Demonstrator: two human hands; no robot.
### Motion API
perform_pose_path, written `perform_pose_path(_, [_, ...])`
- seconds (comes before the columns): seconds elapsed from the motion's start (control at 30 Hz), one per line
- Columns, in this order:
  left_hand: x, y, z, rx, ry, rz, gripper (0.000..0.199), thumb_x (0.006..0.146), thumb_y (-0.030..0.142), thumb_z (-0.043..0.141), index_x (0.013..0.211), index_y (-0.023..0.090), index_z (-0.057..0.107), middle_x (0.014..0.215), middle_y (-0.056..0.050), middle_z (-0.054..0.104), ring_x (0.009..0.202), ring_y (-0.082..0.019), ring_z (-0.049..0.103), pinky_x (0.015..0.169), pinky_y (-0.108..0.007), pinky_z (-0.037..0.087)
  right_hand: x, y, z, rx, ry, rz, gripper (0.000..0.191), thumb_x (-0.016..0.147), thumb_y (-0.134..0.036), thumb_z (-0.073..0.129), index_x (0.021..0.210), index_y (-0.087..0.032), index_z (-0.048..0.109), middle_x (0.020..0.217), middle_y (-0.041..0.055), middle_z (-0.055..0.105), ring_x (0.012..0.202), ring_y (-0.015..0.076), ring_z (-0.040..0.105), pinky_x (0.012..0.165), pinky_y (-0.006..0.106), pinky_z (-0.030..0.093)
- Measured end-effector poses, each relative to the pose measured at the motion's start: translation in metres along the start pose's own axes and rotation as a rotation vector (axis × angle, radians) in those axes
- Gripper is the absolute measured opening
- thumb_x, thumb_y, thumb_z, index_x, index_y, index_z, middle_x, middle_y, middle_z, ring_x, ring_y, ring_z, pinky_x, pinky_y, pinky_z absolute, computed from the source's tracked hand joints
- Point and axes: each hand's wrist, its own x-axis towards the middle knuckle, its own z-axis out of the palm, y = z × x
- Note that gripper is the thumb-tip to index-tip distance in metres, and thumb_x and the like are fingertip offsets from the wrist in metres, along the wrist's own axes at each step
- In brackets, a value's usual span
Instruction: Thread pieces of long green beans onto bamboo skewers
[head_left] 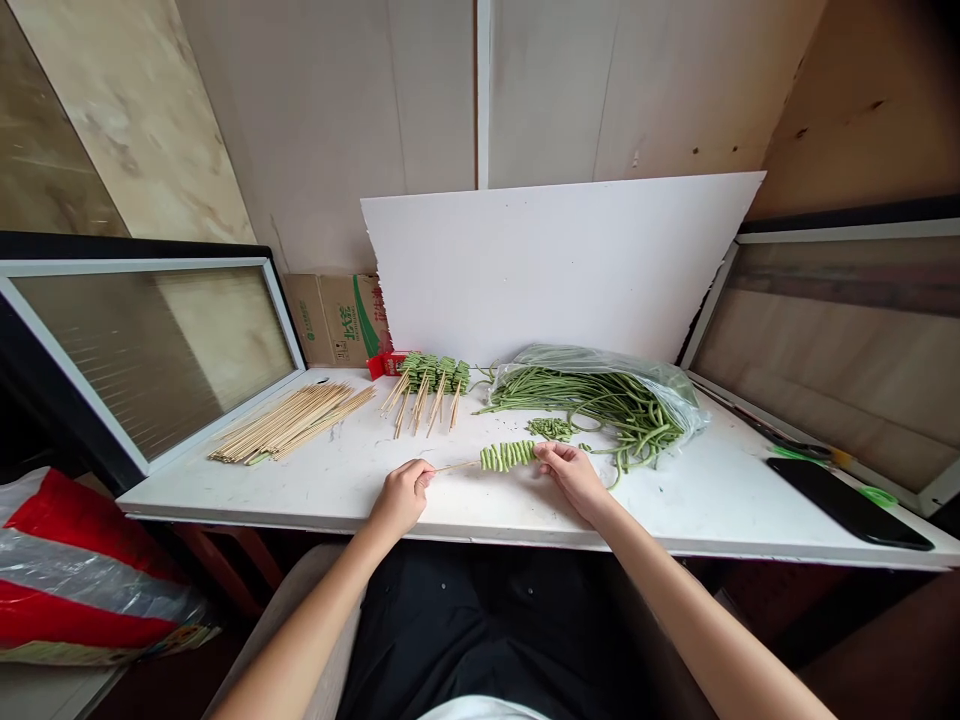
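Observation:
My left hand (405, 496) is closed on the bare end of a thin wooden skewer (456, 466). Threaded along the skewer's other half is a folded green long bean (507, 457), its bends packed side by side. My right hand (571, 474) pinches the bean at the right end, where the skewer's tip is hidden. Just behind lies a small heap of short bean pieces (551, 428). Beyond it, a clear plastic bag (679, 385) spills a bundle of long beans (600, 400). Finished-looking bean skewers (439, 375) are stacked at the back, sticks toward me.
A pile of bare skewers (289, 422) lies on the white table (360, 500) at left. A black phone (847, 502) rests near the right edge, with scissors (787, 440) behind it. A white board (562, 270) and a cardboard box (334, 318) stand along the back.

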Motion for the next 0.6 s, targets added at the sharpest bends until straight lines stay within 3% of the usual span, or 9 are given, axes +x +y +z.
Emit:
perform_pose_path(0.13, [0.004, -0.006, -0.009, 0.029, -0.023, 0.036, 0.02, 0.101, 0.02, 0.052, 0.095, 0.02, 0.072, 0.091, -0.006, 0.072, 0.084, -0.019, 0.067, 0.078, -0.028, 0.051, 0.002, -0.001, 0.0, 0.078, 0.057, 0.031, 0.038, 0.071, -0.052, 0.089, 0.084, -0.017, 0.081, 0.095, 0.0087, 0.074, 0.082, 0.0179, 0.064, 0.064, 0.024, 0.05])
perform_pose_path(0.37, [0.007, -0.013, -0.034, 0.164, -0.152, 0.023, 0.025, 0.1, 0.017, 0.054, 0.104, 0.022, 0.078, 0.098, -0.006, 0.077, 0.09, -0.022, 0.072, 0.083, -0.03, 0.053, 0.005, 0.004, -0.003, 0.132, 0.094, 0.055, 0.04, 0.068, -0.053, 0.09, 0.086, -0.018, 0.082, 0.099, 0.0113, 0.074, 0.089, 0.0219, 0.067, 0.063, 0.025, 0.054])
perform_pose_path(0.5, [0.009, -0.009, -0.042, 0.209, -0.267, 0.027, 0.03, 0.099, 0.015, 0.053, 0.113, 0.023, 0.078, 0.104, -0.006, 0.079, 0.093, -0.023, 0.073, 0.085, -0.03, 0.053, 0.009, 0.011, -0.006, 0.177, 0.112, 0.072, 0.034, 0.07, -0.048, 0.09, 0.088, -0.02, 0.082, 0.101, 0.0103, 0.073, 0.088, 0.0213, 0.066, 0.062, 0.025, 0.054])
perform_pose_path(0.6, [0.011, -0.006, -0.045, 0.231, -0.277, 0.011, 0.032, 0.098, 0.014, 0.052, 0.112, 0.023, 0.079, 0.105, -0.007, 0.08, 0.093, -0.023, 0.074, 0.084, -0.031, 0.052, 0.009, 0.011, -0.006, 0.196, 0.117, 0.078, 0.031, 0.071, -0.046, 0.09, 0.088, -0.021, 0.081, 0.1, 0.0093, 0.072, 0.089, 0.0209, 0.065, 0.062, 0.024, 0.053])
